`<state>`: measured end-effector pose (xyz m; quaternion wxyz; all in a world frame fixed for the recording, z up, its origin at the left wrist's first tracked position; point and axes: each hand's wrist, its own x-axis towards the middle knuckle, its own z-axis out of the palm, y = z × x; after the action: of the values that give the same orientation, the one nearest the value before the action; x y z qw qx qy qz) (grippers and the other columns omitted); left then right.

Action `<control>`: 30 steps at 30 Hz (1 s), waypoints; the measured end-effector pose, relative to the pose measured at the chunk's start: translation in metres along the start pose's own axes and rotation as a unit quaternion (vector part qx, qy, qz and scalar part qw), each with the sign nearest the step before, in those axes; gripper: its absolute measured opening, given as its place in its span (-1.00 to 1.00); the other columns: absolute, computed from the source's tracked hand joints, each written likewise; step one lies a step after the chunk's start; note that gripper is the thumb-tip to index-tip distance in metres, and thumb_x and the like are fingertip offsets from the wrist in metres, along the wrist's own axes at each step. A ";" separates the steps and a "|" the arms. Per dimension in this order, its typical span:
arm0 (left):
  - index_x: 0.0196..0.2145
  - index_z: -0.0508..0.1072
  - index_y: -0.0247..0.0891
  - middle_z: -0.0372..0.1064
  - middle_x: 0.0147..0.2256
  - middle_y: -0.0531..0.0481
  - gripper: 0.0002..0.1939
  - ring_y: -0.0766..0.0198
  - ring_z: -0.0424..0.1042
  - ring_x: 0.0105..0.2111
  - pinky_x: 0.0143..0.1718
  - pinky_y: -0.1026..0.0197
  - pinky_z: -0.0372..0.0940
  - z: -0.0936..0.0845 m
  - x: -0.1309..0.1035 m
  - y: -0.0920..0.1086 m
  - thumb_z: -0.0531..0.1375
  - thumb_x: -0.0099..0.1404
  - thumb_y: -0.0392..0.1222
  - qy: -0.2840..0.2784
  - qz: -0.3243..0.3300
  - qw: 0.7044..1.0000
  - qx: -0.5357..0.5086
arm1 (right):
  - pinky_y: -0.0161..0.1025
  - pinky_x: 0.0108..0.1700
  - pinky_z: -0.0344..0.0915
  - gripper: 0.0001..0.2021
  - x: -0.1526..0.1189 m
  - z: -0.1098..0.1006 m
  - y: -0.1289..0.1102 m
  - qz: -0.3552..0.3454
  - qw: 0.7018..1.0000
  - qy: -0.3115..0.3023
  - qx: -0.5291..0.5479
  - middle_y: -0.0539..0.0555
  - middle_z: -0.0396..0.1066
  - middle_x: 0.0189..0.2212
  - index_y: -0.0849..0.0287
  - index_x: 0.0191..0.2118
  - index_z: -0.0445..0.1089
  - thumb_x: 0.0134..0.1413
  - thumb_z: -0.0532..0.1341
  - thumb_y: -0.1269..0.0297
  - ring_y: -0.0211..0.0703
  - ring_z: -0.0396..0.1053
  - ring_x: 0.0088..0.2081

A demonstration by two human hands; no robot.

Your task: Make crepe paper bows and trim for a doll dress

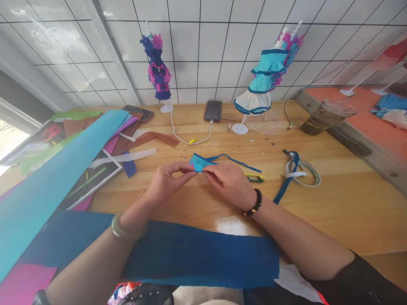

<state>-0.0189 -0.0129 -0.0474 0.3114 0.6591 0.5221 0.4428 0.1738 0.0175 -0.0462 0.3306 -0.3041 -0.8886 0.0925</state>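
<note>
A small light-blue sheet piece (199, 162) with dark-blue edging, pinched along its lower edge; a narrow dark-blue strip (243, 164) curves rightward.

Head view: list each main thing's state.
Turquoise piece: held
Left hand: pinching it
Right hand: pinching it
Cutter: lying, partly hidden
Tape roll: lying flat
White cable: plugged into dark device
Blue sheet: spread out
Navy dress: on stand

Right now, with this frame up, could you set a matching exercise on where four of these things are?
1. light-blue piece
2. tape roll
3. plastic cup
4. cutter

A. beside the orange surface
B. lying just right of the right hand
C. pinched by the left hand and right hand
D. partly under a dark-blue strip

Pairs: 1-C, 2-D, 3-A, 4-B
</note>
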 end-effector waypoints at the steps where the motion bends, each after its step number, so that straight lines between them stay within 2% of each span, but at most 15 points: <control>1: -0.37 0.51 -0.21 0.49 -0.35 0.03 -0.83 0.26 0.45 -0.32 -0.23 0.24 0.35 0.000 0.000 0.000 0.22 0.11 -0.09 0.006 0.006 1.000 0.008 | -0.25 -0.32 0.24 -0.84 0.000 0.000 -0.001 0.018 1.000 0.001 0.022 0.06 0.50 -0.37 0.17 -0.23 0.38 0.15 0.06 0.36 -0.20 0.40 -0.38; 5: -0.39 0.51 -0.19 0.50 -0.36 0.04 -0.87 0.28 0.46 -0.34 -0.24 0.25 0.35 0.000 -0.002 0.001 0.23 0.11 -0.13 0.029 0.043 0.998 0.038 | -0.28 -0.32 0.31 -0.78 -0.001 0.000 -0.003 0.109 0.984 0.003 0.144 0.03 0.49 -0.31 0.11 -0.10 0.34 0.12 0.10 0.33 -0.22 0.43 -0.36; 8: -0.39 0.51 -0.19 0.51 -0.35 0.05 -0.89 0.29 0.46 -0.36 -0.26 0.27 0.35 0.000 -0.002 0.001 0.24 0.10 -0.14 0.039 0.064 0.996 0.044 | -0.30 -0.32 0.33 -0.78 -0.001 0.001 -0.004 0.142 0.968 0.006 0.208 0.00 0.49 -0.37 0.11 -0.13 0.37 0.08 0.14 0.33 -0.26 0.44 -0.42; 13: -0.40 0.51 -0.19 0.51 -0.36 0.04 -0.88 0.27 0.46 -0.35 -0.27 0.25 0.36 -0.001 -0.003 0.002 0.24 0.09 -0.14 0.048 0.060 0.996 0.049 | -0.30 -0.28 0.34 -0.87 0.002 0.000 -0.007 0.169 0.960 0.024 0.224 -0.01 0.48 -0.48 0.15 -0.27 0.43 0.05 0.17 0.34 -0.25 0.44 -0.42; 19: -0.42 0.52 -0.20 0.51 -0.38 0.04 -0.88 0.26 0.47 -0.36 -0.27 0.23 0.37 -0.001 -0.003 0.005 0.25 0.08 -0.14 0.065 0.052 0.996 0.033 | -0.27 -0.23 0.34 -0.88 0.003 0.001 -0.007 0.161 0.961 0.059 0.218 -0.01 0.51 -0.38 0.11 -0.30 0.46 -0.03 0.23 0.37 -0.23 0.43 -0.33; 22: -0.43 0.51 -0.20 0.51 -0.38 0.03 -0.89 0.25 0.47 -0.36 -0.26 0.22 0.37 -0.001 -0.004 0.006 0.26 0.07 -0.15 0.063 0.050 0.996 0.025 | -0.26 -0.24 0.35 -0.89 0.002 0.001 -0.006 0.172 0.954 0.057 0.238 0.00 0.51 -0.41 0.11 -0.32 0.47 -0.02 0.23 0.35 -0.22 0.43 -0.34; 26: -0.46 0.50 -0.21 0.51 -0.39 0.03 -0.89 0.23 0.47 -0.35 -0.23 0.19 0.37 -0.001 -0.004 0.007 0.27 0.04 -0.14 0.063 0.029 0.998 -0.008 | -0.24 -0.26 0.38 -0.91 0.001 0.003 -0.005 0.202 0.932 0.067 0.293 0.04 0.50 -0.40 0.11 -0.37 0.49 -0.07 0.27 0.31 -0.19 0.43 -0.32; 30: -0.48 0.49 -0.23 0.50 -0.40 0.02 -0.88 0.22 0.47 -0.35 -0.22 0.17 0.38 0.000 -0.004 0.006 0.29 0.01 -0.15 0.060 0.007 0.995 -0.074 | -0.21 -0.21 0.41 -0.90 0.003 0.003 -0.006 0.234 0.893 0.079 0.377 0.06 0.50 -0.37 0.13 -0.41 0.49 -0.18 0.33 0.31 -0.18 0.44 -0.30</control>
<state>-0.0168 -0.0183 -0.0431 0.3240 0.6101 0.5011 0.5213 0.1669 0.0144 -0.0446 0.4581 -0.3617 -0.6611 0.4715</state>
